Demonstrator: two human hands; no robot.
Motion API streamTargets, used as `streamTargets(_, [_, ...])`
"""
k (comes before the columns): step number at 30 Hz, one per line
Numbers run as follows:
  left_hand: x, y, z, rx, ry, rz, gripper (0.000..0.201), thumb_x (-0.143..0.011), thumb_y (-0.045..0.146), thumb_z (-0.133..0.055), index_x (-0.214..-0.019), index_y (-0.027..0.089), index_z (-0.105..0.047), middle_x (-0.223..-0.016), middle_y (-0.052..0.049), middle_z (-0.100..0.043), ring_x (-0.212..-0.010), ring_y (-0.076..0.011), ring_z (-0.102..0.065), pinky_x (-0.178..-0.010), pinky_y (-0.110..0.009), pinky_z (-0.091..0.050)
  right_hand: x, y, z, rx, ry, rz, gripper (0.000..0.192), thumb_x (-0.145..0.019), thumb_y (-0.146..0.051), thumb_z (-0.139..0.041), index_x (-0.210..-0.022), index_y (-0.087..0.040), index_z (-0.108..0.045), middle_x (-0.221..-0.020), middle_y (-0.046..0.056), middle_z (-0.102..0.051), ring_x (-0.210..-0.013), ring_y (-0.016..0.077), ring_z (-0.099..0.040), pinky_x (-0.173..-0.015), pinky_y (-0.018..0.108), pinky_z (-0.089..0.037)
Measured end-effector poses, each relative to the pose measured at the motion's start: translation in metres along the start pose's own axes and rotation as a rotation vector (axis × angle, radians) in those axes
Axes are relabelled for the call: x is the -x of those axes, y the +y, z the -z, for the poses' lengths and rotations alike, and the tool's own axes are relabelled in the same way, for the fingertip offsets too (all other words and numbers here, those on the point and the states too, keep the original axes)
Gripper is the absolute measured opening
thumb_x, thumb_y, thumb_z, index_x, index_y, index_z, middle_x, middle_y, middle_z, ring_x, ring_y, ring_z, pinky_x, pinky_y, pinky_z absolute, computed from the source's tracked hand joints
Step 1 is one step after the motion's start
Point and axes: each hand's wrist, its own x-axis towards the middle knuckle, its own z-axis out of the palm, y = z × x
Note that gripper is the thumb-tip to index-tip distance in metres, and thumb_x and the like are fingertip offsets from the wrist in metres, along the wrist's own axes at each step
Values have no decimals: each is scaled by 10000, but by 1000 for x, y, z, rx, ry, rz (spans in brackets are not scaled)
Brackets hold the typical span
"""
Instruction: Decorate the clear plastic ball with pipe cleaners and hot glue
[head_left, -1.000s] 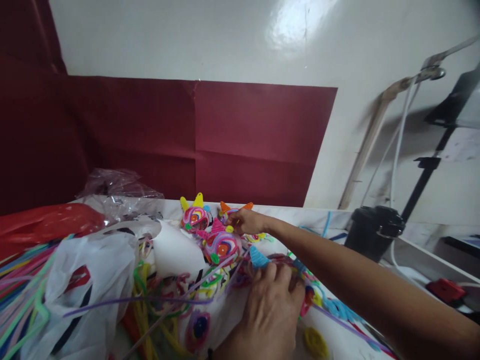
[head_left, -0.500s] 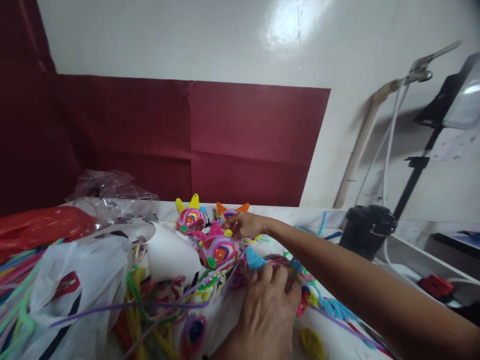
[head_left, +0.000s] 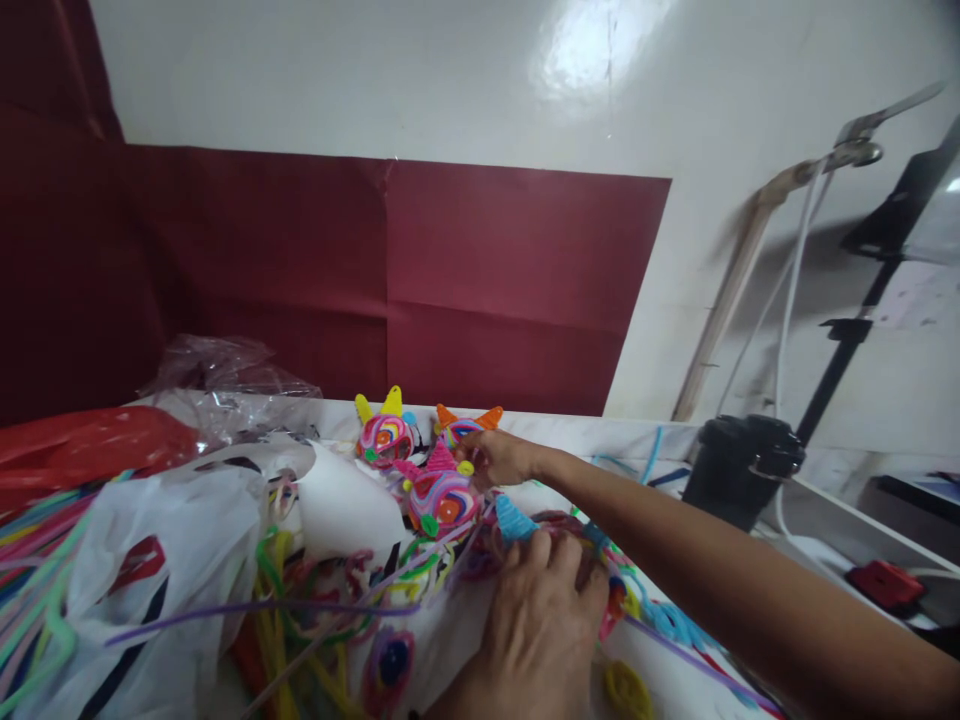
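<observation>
- Head view: right hand reaches far across the table, fingers curled beside the pink pipe-cleaner figure; whether it pinches anything there, cannot tell.
- Left hand lies near, palm down, fingers pressed onto a tangle of pipe cleaners just right of a blue coil; not closed round anything that shows.
- Pink figure sits mid-table, between two others: one with yellow ears at far left, one with orange ears just behind the right hand.
- White plastic bag and loose coloured stems to the near left.
- Black container stands at the right, well apart from both hands.
</observation>
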Motion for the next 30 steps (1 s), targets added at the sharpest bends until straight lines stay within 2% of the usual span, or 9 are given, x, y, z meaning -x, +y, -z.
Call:
streamTargets(8, [-2, 1, 5, 20, -111, 22, 238, -975, 261, -489, -1177, 223, -610, -1061, -72, -623, -973, -266, -562, -762, -414, -538, 1, 9, -2, -17, -10, 18, 398, -635, -74, -771, -995, -160, -626, -791, -26, -599, -749, 154, -607, -684, 258, -481])
streamTargets(16, [-2, 1, 6, 52, -123, 13, 239, -953, 265, -516, -1166, 220, -615, -1069, -77, -610, -969, -266, -548, -767, -407, -511, -1, 5, 0, -24, -48, 40, 397, -623, -60, -782, -976, -165, -634, -803, -24, -607, -752, 145, -604, -693, 247, -482])
streamTargets(24, [-2, 2, 9, 69, -155, 17, 269, -974, 267, -472, -1211, 213, -587, -1078, -86, -613, -978, -274, -555, -767, -413, -511, 3, 12, -1, -23, -36, 45, 415, -632, -46, -744, -1013, -169, -635, -828, -12, -621, -779, 161, -616, -670, 249, -474])
streamTargets(30, [0, 2, 4, 50, -79, 6, 247, -973, 278, -486, -1186, 202, -586, -1067, -69, -620, -971, -270, -552, -745, -399, -490, 5, 14, -2, -23, -45, 52, 398, -647, -46, -717, -1015, -170, -632, -830, -7, -621, -776, 158, -607, -656, 246, -478])
